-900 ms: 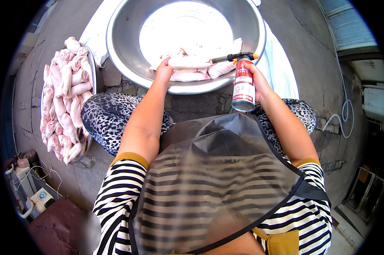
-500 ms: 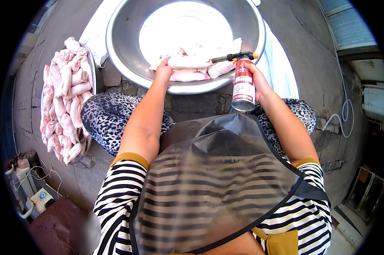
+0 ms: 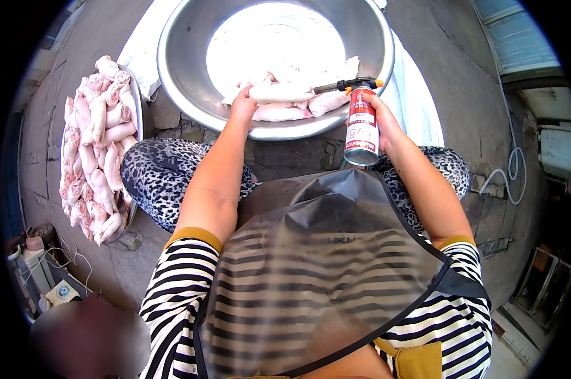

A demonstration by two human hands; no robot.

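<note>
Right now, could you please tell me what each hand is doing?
Left hand: closed on a pale pig trotter in the metal basin.
Right hand: closed around a red gas torch canister.

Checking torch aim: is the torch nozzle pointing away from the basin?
No, the torch in the right hand points its nozzle left, over the meat in the metal basin.

You had a pale pink trotter (image 3: 279, 93) lying lengthwise across the pile at the near edge of the steel basin (image 3: 184, 95). The red gas canister (image 3: 361, 126) stood upright just beside it, its black torch head (image 3: 345, 85) pointing left over the meat.
</note>
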